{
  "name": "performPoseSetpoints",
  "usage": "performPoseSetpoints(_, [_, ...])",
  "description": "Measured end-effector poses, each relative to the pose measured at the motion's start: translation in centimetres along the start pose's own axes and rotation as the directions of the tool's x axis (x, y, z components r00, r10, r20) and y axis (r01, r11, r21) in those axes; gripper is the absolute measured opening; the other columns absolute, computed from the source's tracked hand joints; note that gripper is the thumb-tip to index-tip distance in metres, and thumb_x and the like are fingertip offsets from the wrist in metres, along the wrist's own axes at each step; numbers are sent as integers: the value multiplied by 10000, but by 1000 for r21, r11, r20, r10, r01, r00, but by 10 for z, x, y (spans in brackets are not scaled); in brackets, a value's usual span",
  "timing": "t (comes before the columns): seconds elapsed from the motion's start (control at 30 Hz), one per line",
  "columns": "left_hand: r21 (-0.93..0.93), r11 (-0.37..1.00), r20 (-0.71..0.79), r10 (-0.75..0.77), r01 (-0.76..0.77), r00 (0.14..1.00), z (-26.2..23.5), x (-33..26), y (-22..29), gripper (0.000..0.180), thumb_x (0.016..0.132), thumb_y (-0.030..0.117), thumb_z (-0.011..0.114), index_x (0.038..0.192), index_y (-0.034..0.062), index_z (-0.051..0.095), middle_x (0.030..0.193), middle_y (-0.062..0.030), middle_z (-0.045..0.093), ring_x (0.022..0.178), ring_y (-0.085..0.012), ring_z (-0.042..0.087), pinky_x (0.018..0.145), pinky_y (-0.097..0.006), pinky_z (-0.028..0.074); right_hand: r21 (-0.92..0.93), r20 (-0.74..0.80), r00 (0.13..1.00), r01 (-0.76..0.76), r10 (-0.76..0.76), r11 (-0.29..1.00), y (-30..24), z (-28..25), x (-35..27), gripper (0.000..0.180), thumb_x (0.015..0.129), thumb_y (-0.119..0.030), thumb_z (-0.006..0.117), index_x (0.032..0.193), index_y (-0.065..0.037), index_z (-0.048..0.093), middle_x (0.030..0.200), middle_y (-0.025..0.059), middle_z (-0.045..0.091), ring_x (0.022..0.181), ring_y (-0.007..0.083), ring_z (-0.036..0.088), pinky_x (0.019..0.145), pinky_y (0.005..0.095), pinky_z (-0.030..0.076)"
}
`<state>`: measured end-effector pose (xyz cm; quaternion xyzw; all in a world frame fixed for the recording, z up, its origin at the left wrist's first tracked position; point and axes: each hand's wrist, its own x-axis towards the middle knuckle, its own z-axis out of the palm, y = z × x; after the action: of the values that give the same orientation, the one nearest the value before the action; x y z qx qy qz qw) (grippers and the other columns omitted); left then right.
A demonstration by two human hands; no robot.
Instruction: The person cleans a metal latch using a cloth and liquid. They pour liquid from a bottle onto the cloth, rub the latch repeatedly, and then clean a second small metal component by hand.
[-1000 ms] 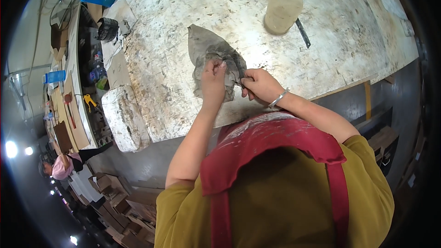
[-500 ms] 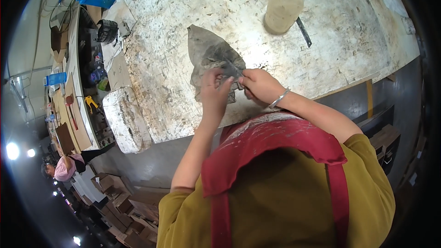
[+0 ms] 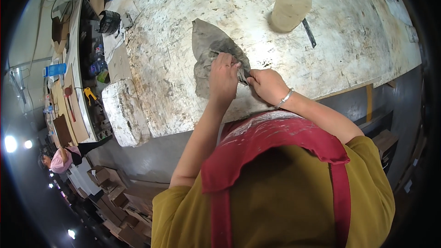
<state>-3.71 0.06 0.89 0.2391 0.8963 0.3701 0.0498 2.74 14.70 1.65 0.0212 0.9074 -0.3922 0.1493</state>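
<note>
A grey, dirt-stained rag (image 3: pixel 202 41) lies crumpled on the worktable (image 3: pixel 170 101), with a pointed corner spread toward the far side. My left hand (image 3: pixel 223 79) is closed over the rag's bunched middle, its fingers curled into the folds. At the rag's right edge my right hand (image 3: pixel 268 86), with a silvery bangle at the wrist, is closed in a pinch. Something dark and narrow shows at its fingertips, but the folds and fingers hide what it is.
Beyond my right hand stands a jar (image 3: pixel 292 7) of cloudy liquid with a white lid. Beside it lies a dark, narrow blade-like tool (image 3: pixel 308 33). A paint-smeared block (image 3: pixel 123 115) sits at the table's left edge. A person (image 3: pixel 62 160) is far left.
My left hand has moved up and right, from loosely parted fingers to closed over the rag. My right hand has shifted slightly right and nearer. The view has shifted a little.
</note>
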Motion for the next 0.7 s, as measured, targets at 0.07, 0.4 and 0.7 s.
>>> performPoseSetpoints(0.07, [-3,1000,-5,0,0,1000,0,0,-1,74,818,63,523,848,-4,516,891,-164,512,857,-366,475,782,-434,380,-37,-28,999,24,-25,999,1,-1,-9,243,877,-230,529,791,-14,598,701,216,605,701,394,596,647,474,463])
performPoseSetpoints(0.4, [-384,868,-3,-342,315,940,-15,-7,-1,152,854,115,593,922,-20,592,882,-112,599,779,-203,574,705,-302,448,401,171,953,-300,251,865,-2,-40,-30,279,904,-209,501,765,21,577,572,128,569,514,242,571,561,366,452])
performPoseSetpoints(0.7, [162,967,-130,218,-196,967,5,-8,2,81,836,31,540,904,-12,526,929,-176,513,861,-353,484,765,-415,391,64,16,1000,-18,17,998,-5,-10,2,305,866,-254,515,785,20,620,743,240,611,752,419,589,713,481,459])
